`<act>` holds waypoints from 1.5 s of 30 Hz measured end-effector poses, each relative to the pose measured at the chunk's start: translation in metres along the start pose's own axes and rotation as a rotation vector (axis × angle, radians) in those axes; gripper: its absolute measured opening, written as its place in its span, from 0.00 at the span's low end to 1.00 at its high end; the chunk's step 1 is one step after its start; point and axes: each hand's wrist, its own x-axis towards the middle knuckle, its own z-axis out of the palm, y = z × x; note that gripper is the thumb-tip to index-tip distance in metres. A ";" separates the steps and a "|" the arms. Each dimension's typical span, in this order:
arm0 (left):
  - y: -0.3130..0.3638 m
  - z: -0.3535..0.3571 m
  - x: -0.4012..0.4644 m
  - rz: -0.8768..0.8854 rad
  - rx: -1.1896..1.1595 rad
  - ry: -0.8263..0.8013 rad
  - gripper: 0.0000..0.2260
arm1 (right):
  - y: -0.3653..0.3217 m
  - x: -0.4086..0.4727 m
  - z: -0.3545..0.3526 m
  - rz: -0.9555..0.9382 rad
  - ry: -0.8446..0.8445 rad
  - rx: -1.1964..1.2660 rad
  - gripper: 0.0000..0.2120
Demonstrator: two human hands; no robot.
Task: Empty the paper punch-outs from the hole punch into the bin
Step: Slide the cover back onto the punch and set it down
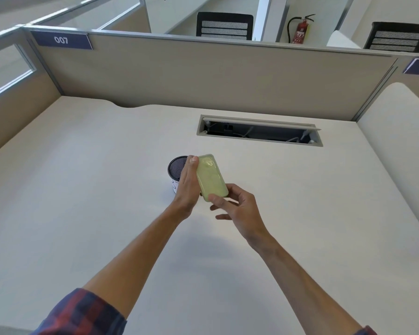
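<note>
In the head view, you hold the pale green, translucent plastic hole punch [211,175] underside up, above the white desk [82,189]. Your left hand [187,187] presses its fingers along the left edge, thumb tip at the far corner. Your right hand [237,209] pinches the near corner, probably to peel off the cover. You keep it just beside the small round dark mesh bin [177,166], so the punch-outs can fall inside.
</note>
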 end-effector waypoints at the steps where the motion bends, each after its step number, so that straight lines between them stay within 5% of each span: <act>1: 0.001 0.001 0.000 0.013 0.006 -0.007 0.15 | 0.001 -0.001 0.002 0.000 0.010 -0.001 0.13; 13: 0.005 0.010 -0.007 0.047 -0.037 0.038 0.14 | 0.004 -0.004 0.004 -0.062 0.110 -0.084 0.18; 16: 0.007 0.012 -0.009 -0.053 -0.154 0.035 0.18 | -0.001 -0.003 0.002 0.056 0.175 0.101 0.21; 19: 0.005 0.018 -0.013 -0.106 -0.182 0.015 0.28 | -0.007 -0.002 0.002 0.230 0.059 0.234 0.22; 24: -0.003 0.019 -0.016 -0.118 -0.185 -0.012 0.25 | -0.007 -0.002 0.001 0.238 0.034 0.401 0.19; 27: -0.012 0.014 -0.016 -0.078 -0.080 -0.057 0.15 | -0.002 -0.002 0.001 0.147 0.120 0.276 0.15; 30: -0.017 0.012 -0.021 -0.109 -0.062 -0.069 0.16 | 0.002 -0.003 0.001 0.018 0.247 0.051 0.13; 35: -0.017 0.010 -0.025 -0.243 -0.227 -0.185 0.13 | 0.013 -0.008 -0.002 -0.205 0.350 -0.546 0.22; 41: -0.031 0.002 -0.023 -0.317 -0.477 -0.214 0.15 | 0.016 -0.010 -0.007 -0.133 0.177 -0.654 0.33; 45: -0.039 0.004 -0.025 -0.303 -0.246 -0.162 0.13 | 0.021 -0.008 -0.009 -0.115 0.184 -0.609 0.31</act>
